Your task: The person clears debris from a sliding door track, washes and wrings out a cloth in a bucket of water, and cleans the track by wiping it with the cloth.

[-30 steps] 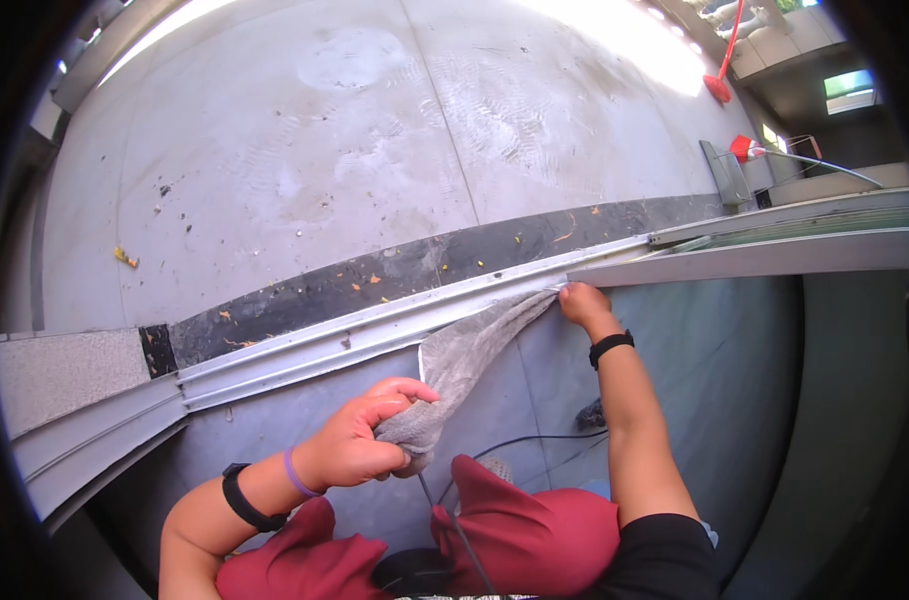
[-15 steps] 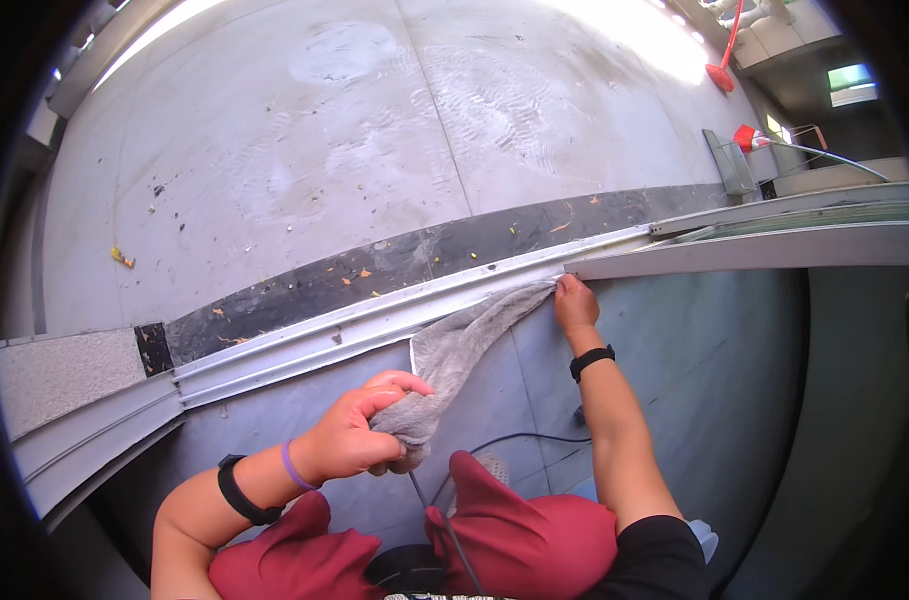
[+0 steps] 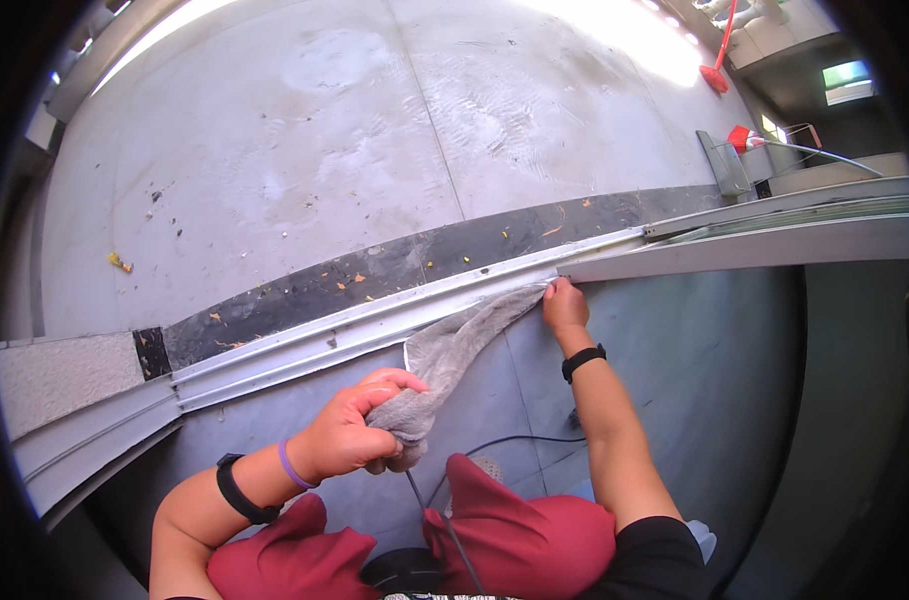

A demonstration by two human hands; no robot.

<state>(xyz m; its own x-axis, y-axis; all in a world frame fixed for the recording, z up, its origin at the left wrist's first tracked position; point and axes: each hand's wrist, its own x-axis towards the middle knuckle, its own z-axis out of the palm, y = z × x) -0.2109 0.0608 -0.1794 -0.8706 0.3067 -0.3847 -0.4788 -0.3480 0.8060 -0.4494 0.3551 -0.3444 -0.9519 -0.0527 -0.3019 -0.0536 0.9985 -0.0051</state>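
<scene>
A grey cloth stretches between my two hands, its middle lying along the near side of a white sliding-door track. My left hand is closed round a bunched end of the cloth, above my knees. At the cloth's far end, my right hand pinches its tip, right against the track and the end of a sliding door panel. The fingertips of the right hand are partly hidden.
Beyond the track runs a dark stone strip with dry leaf bits, then a dusty pale floor. A thin black cable crosses the near tiles. A red broom and a red-and-white brush head are at the far right.
My right hand has shifted slightly left and the view has moved a little. Both hands keep hold of the cloth.
</scene>
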